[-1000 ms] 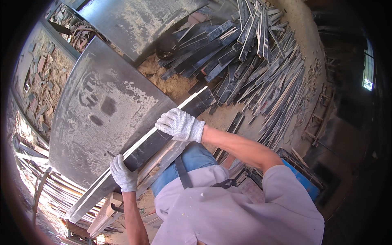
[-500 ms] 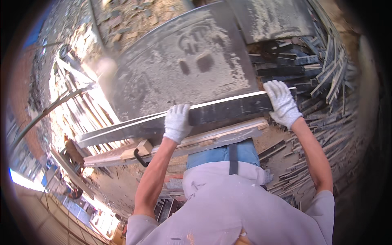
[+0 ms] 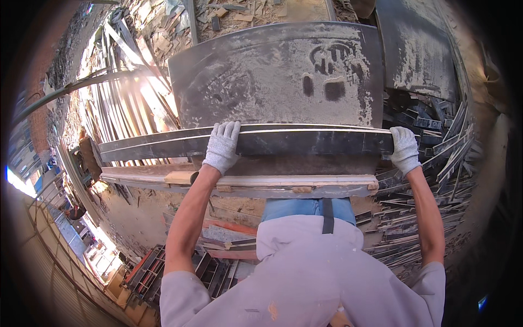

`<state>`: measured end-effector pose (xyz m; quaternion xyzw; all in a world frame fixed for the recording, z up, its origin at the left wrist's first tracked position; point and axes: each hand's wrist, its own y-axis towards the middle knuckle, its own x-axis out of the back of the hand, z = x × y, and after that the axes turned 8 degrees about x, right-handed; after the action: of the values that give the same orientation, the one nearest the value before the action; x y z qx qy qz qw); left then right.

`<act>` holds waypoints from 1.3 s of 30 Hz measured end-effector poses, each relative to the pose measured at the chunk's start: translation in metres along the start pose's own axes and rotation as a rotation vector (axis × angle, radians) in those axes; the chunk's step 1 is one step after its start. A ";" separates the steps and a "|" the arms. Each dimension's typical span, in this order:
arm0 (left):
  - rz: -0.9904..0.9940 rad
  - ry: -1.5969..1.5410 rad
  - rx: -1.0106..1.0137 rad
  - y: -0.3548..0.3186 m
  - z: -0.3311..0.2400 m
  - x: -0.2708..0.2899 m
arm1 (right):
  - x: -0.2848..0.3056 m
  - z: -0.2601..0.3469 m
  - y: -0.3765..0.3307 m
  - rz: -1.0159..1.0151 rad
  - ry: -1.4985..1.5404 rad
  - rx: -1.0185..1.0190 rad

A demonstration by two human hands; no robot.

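Two long dark boards (image 3: 305,143) with pale cut edges lie together, running left to right in front of me. My left hand (image 3: 222,146), in a pale knitted work glove, is closed over them left of their middle, fingers over the top edges. My right hand (image 3: 404,150), gloved the same way, grips their right end. Behind the boards is a dark tabletop (image 3: 245,71) coated in sawdust, with bare patches at its right. On my side a long wooden rail (image 3: 327,182) runs parallel to the boards, with a small wood block (image 3: 180,177) on it near my left forearm.
Narrow strips (image 3: 120,109) lie piled at the far left, under a curved pole (image 3: 71,87). Dark offcuts (image 3: 419,218) cover the ground at the right. A second dusty dark panel (image 3: 417,49) stands beyond the tabletop's right side. Metal racks (image 3: 207,272) sit low at the left.
The boards have swung from a slant, left end nearer me, to almost level across the view. Both hands still hold them. The whole view has turned and shifted too.
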<state>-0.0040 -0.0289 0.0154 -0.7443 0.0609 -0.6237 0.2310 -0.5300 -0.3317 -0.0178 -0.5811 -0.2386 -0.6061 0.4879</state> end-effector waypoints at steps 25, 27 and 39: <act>-0.074 -0.097 -0.046 0.014 -0.016 0.003 | 0.034 0.080 0.059 -0.131 -0.137 -0.046; -0.200 -0.220 -0.214 0.042 -0.091 0.007 | 0.025 0.083 0.069 -0.158 -0.187 -0.054; -0.138 -0.171 -0.107 0.065 -0.170 -0.002 | 0.029 0.068 0.000 -0.622 0.372 -0.649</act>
<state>-0.1542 -0.1309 0.0056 -0.8084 0.0229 -0.5683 0.1517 -0.4938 -0.2820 0.0236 -0.4863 -0.1084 -0.8599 0.1114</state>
